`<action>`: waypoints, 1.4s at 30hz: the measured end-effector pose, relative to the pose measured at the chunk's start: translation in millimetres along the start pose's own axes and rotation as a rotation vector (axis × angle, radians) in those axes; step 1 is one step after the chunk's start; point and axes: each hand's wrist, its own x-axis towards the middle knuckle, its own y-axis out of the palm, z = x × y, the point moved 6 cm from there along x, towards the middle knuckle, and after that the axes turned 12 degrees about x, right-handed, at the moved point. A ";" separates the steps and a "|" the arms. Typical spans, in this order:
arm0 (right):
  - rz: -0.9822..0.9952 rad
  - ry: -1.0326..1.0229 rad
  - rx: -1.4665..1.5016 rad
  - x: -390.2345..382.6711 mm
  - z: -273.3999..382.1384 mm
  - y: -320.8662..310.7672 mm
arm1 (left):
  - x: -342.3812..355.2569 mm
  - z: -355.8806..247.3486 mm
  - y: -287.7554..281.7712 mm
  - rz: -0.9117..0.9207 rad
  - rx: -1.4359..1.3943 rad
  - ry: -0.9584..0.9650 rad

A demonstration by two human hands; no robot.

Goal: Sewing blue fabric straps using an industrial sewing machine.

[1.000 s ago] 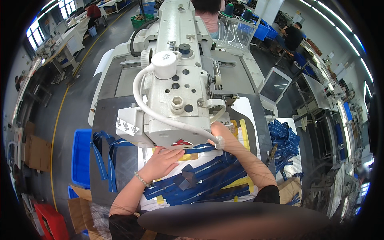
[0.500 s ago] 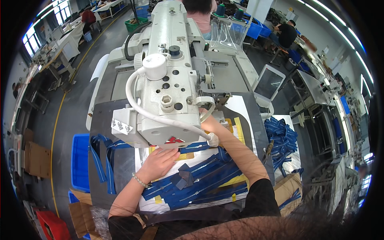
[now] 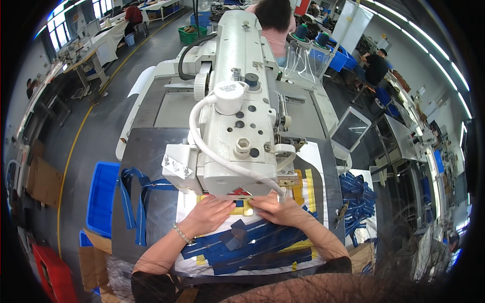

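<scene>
Workshop behind, dark surface [image 3: 157,212] under a white sewing machine head [image 3: 235,171]. Clock centered on head: left hand [image 3: 209,214] palm-down at 7, right hand [image 3: 277,208] bent at 5. Fingertips partly hidden; can't tell whether either grip is pinching. Blue strip [image 3: 239,204] between hands at 6, more blue zipper strips [image 3: 262,246] nearer the body, tangled blue pile [image 3: 357,197] between 3 and 4.
</scene>
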 end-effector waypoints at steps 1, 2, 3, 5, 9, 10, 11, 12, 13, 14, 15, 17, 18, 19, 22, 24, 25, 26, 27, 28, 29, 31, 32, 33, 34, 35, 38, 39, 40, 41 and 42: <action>-0.016 0.035 -0.023 -2.0 -1.6 1.0 | -1.5 0.2 2.8 0.039 -0.011 -0.009; -0.068 -0.017 -0.048 -4.0 -4.2 4.8 | -5.2 0.9 6.7 0.031 -0.021 -0.016; -0.062 -0.021 -0.050 -7.1 -7.9 9.1 | -3.6 1.1 5.4 0.027 -0.020 -0.022; -0.091 -0.015 -0.050 -14.8 -14.7 12.7 | 0.1 -0.2 6.7 0.092 -0.070 -0.033; -0.036 0.088 -0.062 -22.0 -26.9 21.2 | -5.6 1.9 14.9 0.150 -0.051 -0.050; -0.033 0.089 -0.058 -22.1 -27.9 19.9 | -4.0 2.2 13.0 0.176 -0.070 -0.074; -0.026 0.075 -0.055 -22.5 -26.3 17.9 | -3.2 3.4 13.4 0.201 -0.090 -0.099; -0.018 0.053 -0.044 -20.0 -23.6 17.9 | -6.4 5.0 15.3 0.209 -0.088 -0.110; -0.013 0.047 -0.033 -15.9 -22.1 16.5 | -9.5 5.0 15.6 0.177 -0.087 -0.087; -0.039 0.047 -0.010 -10.4 -21.1 12.3 | -12.5 5.0 15.3 0.146 -0.084 -0.065; -0.065 0.056 0.003 -10.0 -20.0 7.0 | -12.4 4.8 17.7 0.146 -0.088 -0.067; -0.071 0.055 0.004 -12.5 -18.6 3.1 | -11.7 3.8 22.1 0.182 -0.128 -0.070; -0.076 0.053 0.007 -12.6 -20.0 3.1 | -13.2 4.3 24.3 0.185 -0.133 -0.077; -0.069 0.053 0.013 -12.3 -21.0 3.4 | -14.7 4.9 26.0 0.187 -0.121 -0.084; -0.003 0.032 0.015 -12.2 -19.6 7.6 | -16.0 3.3 25.2 0.205 -0.095 -0.102; 0.008 0.023 -0.049 -12.9 -18.4 8.2 | -15.3 3.0 26.3 0.218 -0.082 -0.110; 0.012 0.023 -0.049 -13.4 -18.8 8.0 | -14.3 2.8 25.9 0.173 -0.072 -0.095; 0.012 0.021 -0.041 -14.3 -19.1 7.6 | -12.9 2.1 25.0 0.129 -0.063 -0.078; 0.013 0.014 -0.030 -13.4 -19.8 8.2 | -11.7 3.3 23.9 0.131 -0.061 -0.084; 0.016 0.012 -0.027 -13.4 -20.1 8.2 | -9.5 3.8 20.2 0.105 -0.056 -0.086; 0.005 0.012 -0.022 -14.1 -19.9 6.9 | -8.8 3.9 17.7 0.078 -0.051 -0.086; -0.004 0.010 -0.014 -13.5 -20.4 6.8 | -13.4 4.4 21.9 0.122 -0.070 -0.107; -0.005 0.004 -0.017 -12.6 -20.4 7.4 | -15.7 5.0 24.6 0.165 -0.087 -0.125; -0.007 0.003 -0.023 -12.9 -20.4 7.0 | -14.1 5.5 24.0 0.164 -0.090 -0.124; -0.005 0.005 -0.023 -13.1 -20.8 6.6 | -11.1 5.5 20.4 0.134 -0.062 -0.106; 0.017 0.021 -0.025 -13.4 -22.2 7.4 | -9.7 4.9 17.6 0.104 -0.034 -0.088; 0.029 0.048 -0.036 -15.5 -26.4 9.2 | -14.5 4.4 24.3 0.153 -0.058 -0.116; 0.018 0.062 -0.046 -16.7 -27.5 9.6 | -14.9 5.1 24.8 0.155 -0.058 -0.120; 0.021 0.059 -0.044 -17.6 -27.3 10.3 | -14.4 5.3 25.5 0.162 -0.070 -0.107; 0.030 0.130 -0.001 -18.9 -31.5 11.2 | -14.4 4.8 26.3 0.169 -0.082 -0.093; 0.039 0.200 0.042 -20.5 -35.5 12.2 | -15.1 4.6 26.8 0.170 -0.081 -0.098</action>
